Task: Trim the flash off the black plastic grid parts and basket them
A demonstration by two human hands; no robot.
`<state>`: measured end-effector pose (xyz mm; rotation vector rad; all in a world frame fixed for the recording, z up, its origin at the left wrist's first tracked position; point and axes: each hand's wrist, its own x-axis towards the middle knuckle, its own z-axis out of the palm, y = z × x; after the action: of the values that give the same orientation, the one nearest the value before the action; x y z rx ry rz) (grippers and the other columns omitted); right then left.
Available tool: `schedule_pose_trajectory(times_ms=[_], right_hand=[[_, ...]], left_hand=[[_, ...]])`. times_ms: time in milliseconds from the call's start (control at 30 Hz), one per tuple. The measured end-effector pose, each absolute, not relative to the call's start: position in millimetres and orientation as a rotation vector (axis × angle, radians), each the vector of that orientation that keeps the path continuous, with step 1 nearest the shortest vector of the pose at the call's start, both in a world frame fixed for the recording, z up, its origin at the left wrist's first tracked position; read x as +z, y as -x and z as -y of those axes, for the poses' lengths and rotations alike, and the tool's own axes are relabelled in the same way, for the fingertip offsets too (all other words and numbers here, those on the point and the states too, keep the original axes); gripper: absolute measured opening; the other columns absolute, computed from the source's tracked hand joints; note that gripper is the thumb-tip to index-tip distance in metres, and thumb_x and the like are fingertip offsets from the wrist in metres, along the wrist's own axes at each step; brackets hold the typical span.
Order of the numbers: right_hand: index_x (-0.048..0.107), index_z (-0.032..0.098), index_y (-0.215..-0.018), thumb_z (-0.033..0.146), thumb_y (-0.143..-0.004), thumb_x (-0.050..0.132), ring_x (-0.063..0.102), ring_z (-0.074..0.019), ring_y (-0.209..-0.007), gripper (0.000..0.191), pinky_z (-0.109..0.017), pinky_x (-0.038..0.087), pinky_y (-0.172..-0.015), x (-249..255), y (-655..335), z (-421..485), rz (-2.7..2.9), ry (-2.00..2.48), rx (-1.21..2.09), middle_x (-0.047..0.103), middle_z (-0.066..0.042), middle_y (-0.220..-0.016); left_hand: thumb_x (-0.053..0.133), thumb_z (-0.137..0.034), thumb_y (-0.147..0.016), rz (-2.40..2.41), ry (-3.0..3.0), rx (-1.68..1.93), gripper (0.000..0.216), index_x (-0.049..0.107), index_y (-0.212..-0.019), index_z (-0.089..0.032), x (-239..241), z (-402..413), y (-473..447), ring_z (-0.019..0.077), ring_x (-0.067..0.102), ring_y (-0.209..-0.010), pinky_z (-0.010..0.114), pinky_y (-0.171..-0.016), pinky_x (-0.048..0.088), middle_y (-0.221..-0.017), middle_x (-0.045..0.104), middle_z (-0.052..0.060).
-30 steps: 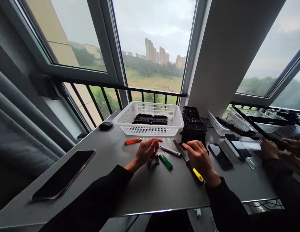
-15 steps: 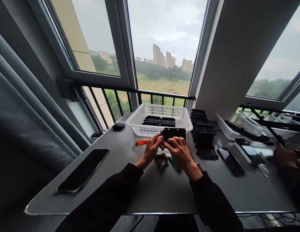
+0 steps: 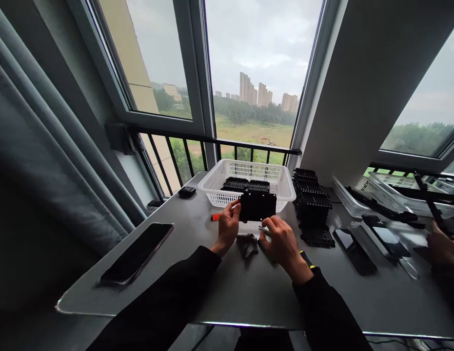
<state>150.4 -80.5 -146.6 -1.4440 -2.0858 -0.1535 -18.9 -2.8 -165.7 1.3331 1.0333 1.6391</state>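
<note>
My left hand (image 3: 228,226) grips the left edge of a flat black plastic panel (image 3: 258,206), which stands upright with small tabs along its edges. Just below the panel's lower right edge, my right hand (image 3: 281,239) is closed on a slim green tool with a light metal tip (image 3: 264,229); most of the tool is hidden by the fingers. Between the hands a crumpled dark grey cloth (image 3: 247,245) lies on the table. An orange-red object (image 3: 215,217) shows partly behind my left hand. A black and yellow item (image 3: 307,259) is partly covered by my right wrist.
Behind the panel stands a white basket (image 3: 210,187) holding black panels (image 3: 245,184). Stacked black parts (image 3: 312,204) rise to its right. Phones (image 3: 139,253) (image 3: 354,251) lie on both sides of the table. At far right a co-worker's hand (image 3: 441,243) holds a black strip.
My right hand has left the panel, moved down and picked up the green tool from the table. My left hand keeps the panel raised. The camera view has shifted slightly left.
</note>
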Motion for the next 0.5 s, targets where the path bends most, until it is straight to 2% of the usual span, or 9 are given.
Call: schedule_pose_trajectory(times_ms=[67,133,267,367,500], right_hand=[[0.057,0.022,-0.093,0.029,-0.089,0.055,0.062,-0.0205,-0.078,0.008,-0.029,0.039,-0.065,-149.1,-153.8,79.3,2.192,1.585,-0.032,0.066,-0.005,-0.091],[0.059,0.023,-0.097,0.039,-0.088,0.059,0.065,-0.0221,-0.078,0.018,-0.028,0.037,-0.061,-151.1,-158.1,78.2,2.277,1.71,0.071,0.069,-0.006,-0.091],[0.061,0.022,-0.107,0.051,-0.074,0.074,0.068,-0.0259,-0.082,0.046,-0.027,0.037,-0.06,-154.0,-164.4,79.2,2.343,1.837,0.222,0.072,-0.007,-0.092],[0.065,0.021,-0.101,0.042,-0.074,0.074,0.069,-0.0248,-0.083,0.035,-0.027,0.039,-0.062,-156.4,-165.8,81.0,2.322,1.866,0.28,0.072,-0.007,-0.09],[0.067,0.019,-0.094,0.028,-0.08,0.065,0.069,-0.0237,-0.082,0.016,-0.027,0.04,-0.064,-159.4,-164.8,81.0,2.325,1.862,0.233,0.072,-0.009,-0.09]], left_hand=[[0.061,-0.055,-0.083,-1.041,-1.284,1.653,0.051,0.061,-0.111,-0.012,-165.2,2.5,19.9,0.0127,0.057,-0.049,0.024,-0.049,0.048,-0.062,0.06,-0.003],[0.064,-0.058,-0.08,-1.031,-1.236,1.655,0.057,0.059,-0.113,-0.011,-163.5,3.0,20.5,0.0138,0.059,-0.052,0.025,-0.049,0.049,-0.064,0.062,-0.002],[0.068,-0.061,-0.075,-0.986,-1.19,1.635,0.065,0.057,-0.115,-0.012,-161.1,3.9,20.4,0.0147,0.062,-0.054,0.026,-0.049,0.052,-0.068,0.065,-0.001],[0.071,-0.062,-0.072,-0.952,-1.196,1.628,0.066,0.056,-0.114,-0.013,-161.3,3.4,20.1,0.0147,0.062,-0.054,0.027,-0.05,0.053,-0.068,0.066,-0.001],[0.071,-0.06,-0.072,-0.938,-1.199,1.638,0.063,0.055,-0.112,-0.014,-161.3,2.7,19.8,0.0136,0.061,-0.052,0.028,-0.052,0.055,-0.064,0.063,-0.004]])
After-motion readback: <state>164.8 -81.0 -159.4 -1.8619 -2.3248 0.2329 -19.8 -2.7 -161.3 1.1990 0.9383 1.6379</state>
